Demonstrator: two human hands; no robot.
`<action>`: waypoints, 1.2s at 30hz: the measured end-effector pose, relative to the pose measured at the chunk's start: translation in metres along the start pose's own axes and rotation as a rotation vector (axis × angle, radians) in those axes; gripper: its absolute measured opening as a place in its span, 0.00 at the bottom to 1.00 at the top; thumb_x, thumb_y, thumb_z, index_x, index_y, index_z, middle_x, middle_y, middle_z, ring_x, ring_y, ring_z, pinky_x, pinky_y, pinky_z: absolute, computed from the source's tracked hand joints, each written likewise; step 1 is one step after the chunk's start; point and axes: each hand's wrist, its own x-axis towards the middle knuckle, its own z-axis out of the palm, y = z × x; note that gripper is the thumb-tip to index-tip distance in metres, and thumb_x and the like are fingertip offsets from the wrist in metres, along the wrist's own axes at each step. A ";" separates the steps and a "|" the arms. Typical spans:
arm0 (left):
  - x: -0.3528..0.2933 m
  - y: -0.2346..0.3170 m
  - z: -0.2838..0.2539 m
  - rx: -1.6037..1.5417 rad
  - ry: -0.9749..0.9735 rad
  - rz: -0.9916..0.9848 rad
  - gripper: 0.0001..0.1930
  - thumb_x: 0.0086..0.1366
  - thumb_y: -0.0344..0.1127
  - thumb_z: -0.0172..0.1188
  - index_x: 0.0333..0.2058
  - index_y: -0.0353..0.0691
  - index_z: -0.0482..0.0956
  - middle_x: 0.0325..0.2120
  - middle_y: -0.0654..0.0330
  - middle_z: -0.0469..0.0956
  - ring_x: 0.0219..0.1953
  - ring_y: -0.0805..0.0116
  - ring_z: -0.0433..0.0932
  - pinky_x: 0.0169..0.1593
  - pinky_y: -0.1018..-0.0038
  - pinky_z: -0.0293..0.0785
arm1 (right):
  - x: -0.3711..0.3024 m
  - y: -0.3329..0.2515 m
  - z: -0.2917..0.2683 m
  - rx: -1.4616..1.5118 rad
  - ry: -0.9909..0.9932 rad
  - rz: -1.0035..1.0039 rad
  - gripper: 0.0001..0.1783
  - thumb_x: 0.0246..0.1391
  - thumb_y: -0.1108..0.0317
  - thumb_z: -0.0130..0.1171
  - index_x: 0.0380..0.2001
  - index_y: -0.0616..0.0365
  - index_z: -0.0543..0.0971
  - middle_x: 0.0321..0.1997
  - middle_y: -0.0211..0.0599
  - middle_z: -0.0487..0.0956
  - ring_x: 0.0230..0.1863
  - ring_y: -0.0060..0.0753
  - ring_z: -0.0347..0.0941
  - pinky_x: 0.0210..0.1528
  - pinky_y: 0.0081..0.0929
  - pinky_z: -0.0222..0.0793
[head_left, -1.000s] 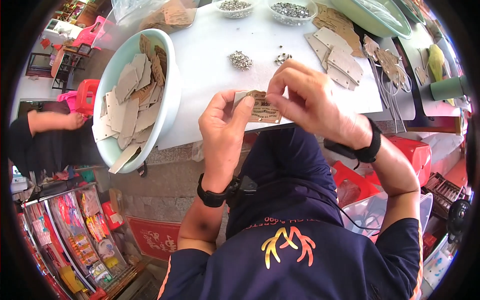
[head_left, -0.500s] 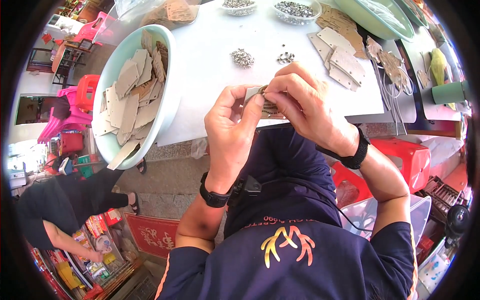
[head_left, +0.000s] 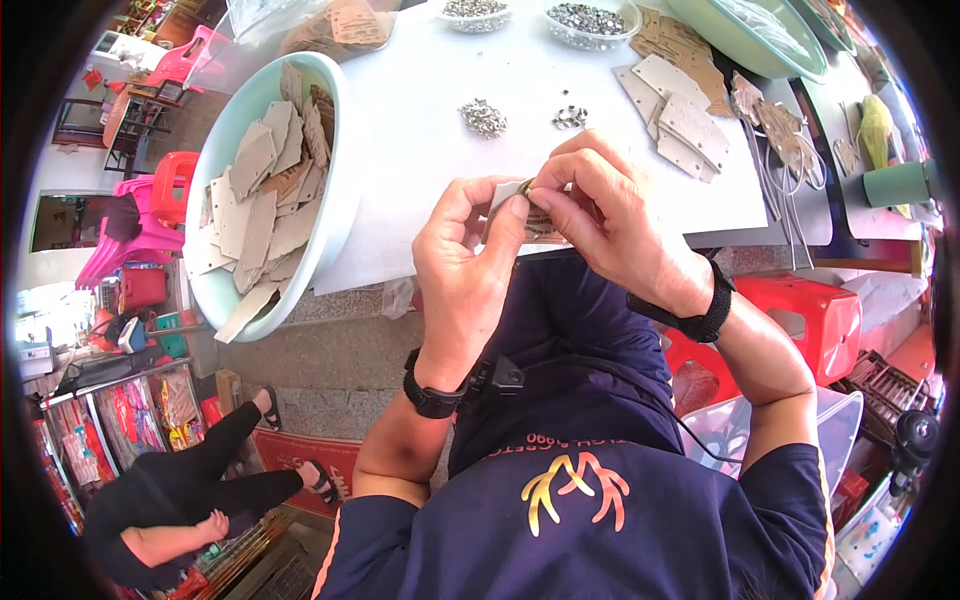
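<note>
Over the table's front edge, both my hands pinch a small grey-brown flat card piece (head_left: 541, 226) with printing on its face. My left hand (head_left: 462, 268) grips its left end between thumb and fingers. My right hand (head_left: 622, 222) has thumb and forefinger pressed together at its upper edge, touching my left thumb tip. Whatever tiny part is between those fingertips is hidden. Beyond the hands lie a pile of small silvery metal fittings (head_left: 484, 118) and a smaller group of metal rings (head_left: 571, 118). To the right, grey card pieces with punched holes (head_left: 693, 132) overlap in a stack.
A pale green basin (head_left: 338, 200) full of card pieces stands left on the white table (head_left: 400, 110). Two clear tubs of metal fittings, the nearer-right tub (head_left: 592, 42) larger, stand at the back. White cords (head_left: 795, 215) hang at right. A red stool (head_left: 800, 320) stands beside me.
My hands have barely shifted, still pinching the card piece. At lower left, another person in dark clothes has moved nearer the bottom of the view, legs now stretched over the red mat.
</note>
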 end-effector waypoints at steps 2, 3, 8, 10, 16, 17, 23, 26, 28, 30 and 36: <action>0.000 0.000 0.000 -0.001 -0.001 0.004 0.06 0.65 0.27 0.58 0.40 0.33 0.76 0.33 0.63 0.79 0.31 0.84 0.74 0.34 0.85 0.71 | 0.000 0.000 0.000 -0.011 0.009 -0.010 0.05 0.54 0.76 0.60 0.34 0.62 0.75 0.35 0.36 0.73 0.27 0.26 0.68 0.27 0.22 0.65; 0.000 0.001 0.000 0.002 0.002 -0.013 0.06 0.65 0.27 0.58 0.40 0.33 0.76 0.33 0.63 0.79 0.32 0.84 0.74 0.34 0.84 0.71 | 0.000 0.000 0.000 -0.010 0.009 -0.010 0.05 0.54 0.76 0.60 0.34 0.62 0.75 0.35 0.36 0.73 0.27 0.26 0.68 0.27 0.22 0.65; -0.001 0.002 -0.001 0.016 0.008 -0.002 0.06 0.65 0.27 0.58 0.40 0.33 0.77 0.33 0.63 0.79 0.32 0.83 0.74 0.35 0.84 0.72 | 0.001 0.000 0.001 -0.012 0.008 -0.004 0.06 0.54 0.75 0.61 0.34 0.62 0.75 0.35 0.36 0.73 0.27 0.26 0.68 0.27 0.21 0.65; -0.001 0.003 -0.001 0.063 0.007 0.010 0.06 0.65 0.27 0.58 0.39 0.33 0.77 0.33 0.64 0.79 0.31 0.83 0.74 0.35 0.83 0.72 | 0.000 -0.001 0.001 0.007 0.001 0.035 0.06 0.53 0.75 0.61 0.34 0.61 0.75 0.36 0.35 0.73 0.27 0.27 0.68 0.28 0.22 0.65; -0.002 -0.001 -0.002 0.084 -0.006 0.018 0.06 0.65 0.28 0.58 0.40 0.34 0.77 0.33 0.64 0.79 0.33 0.82 0.75 0.37 0.83 0.72 | 0.008 0.002 0.004 -0.048 0.115 -0.048 0.08 0.49 0.74 0.63 0.33 0.61 0.76 0.32 0.37 0.74 0.29 0.34 0.71 0.31 0.28 0.68; -0.001 -0.001 -0.003 0.084 -0.006 0.017 0.06 0.65 0.28 0.58 0.40 0.34 0.77 0.33 0.64 0.79 0.33 0.82 0.75 0.37 0.83 0.72 | 0.010 0.003 0.003 -0.114 0.134 -0.118 0.08 0.49 0.72 0.63 0.31 0.61 0.76 0.29 0.38 0.75 0.29 0.38 0.73 0.31 0.30 0.69; 0.002 -0.004 -0.006 0.218 -0.061 0.167 0.07 0.65 0.26 0.59 0.40 0.32 0.76 0.31 0.62 0.78 0.33 0.79 0.75 0.38 0.80 0.73 | 0.007 0.006 -0.004 -0.047 -0.047 -0.002 0.09 0.45 0.76 0.62 0.32 0.62 0.78 0.27 0.35 0.75 0.29 0.31 0.71 0.32 0.26 0.69; -0.001 -0.002 -0.006 0.180 -0.028 0.138 0.07 0.63 0.25 0.60 0.40 0.32 0.74 0.31 0.60 0.78 0.33 0.78 0.76 0.38 0.79 0.73 | 0.008 0.005 -0.006 -0.026 -0.077 0.039 0.07 0.44 0.75 0.62 0.30 0.61 0.77 0.26 0.35 0.74 0.26 0.30 0.71 0.30 0.26 0.68; -0.002 -0.001 -0.009 0.267 -0.064 0.127 0.08 0.62 0.24 0.61 0.40 0.32 0.73 0.31 0.59 0.78 0.32 0.77 0.76 0.38 0.78 0.73 | 0.006 0.005 -0.007 0.014 -0.102 0.064 0.06 0.45 0.75 0.60 0.29 0.61 0.76 0.25 0.35 0.74 0.26 0.30 0.70 0.29 0.26 0.67; -0.004 0.003 -0.007 0.261 -0.071 0.120 0.09 0.62 0.24 0.61 0.40 0.32 0.73 0.30 0.60 0.78 0.32 0.77 0.76 0.38 0.78 0.73 | 0.006 0.005 -0.008 0.052 -0.125 0.085 0.05 0.46 0.74 0.59 0.29 0.61 0.75 0.25 0.36 0.73 0.26 0.30 0.70 0.29 0.26 0.67; -0.006 0.008 -0.009 0.275 -0.127 0.039 0.08 0.62 0.25 0.62 0.39 0.33 0.73 0.30 0.61 0.78 0.32 0.78 0.75 0.37 0.78 0.73 | 0.001 0.004 -0.008 0.183 -0.144 0.106 0.08 0.45 0.71 0.58 0.27 0.61 0.70 0.22 0.43 0.71 0.23 0.45 0.68 0.27 0.36 0.65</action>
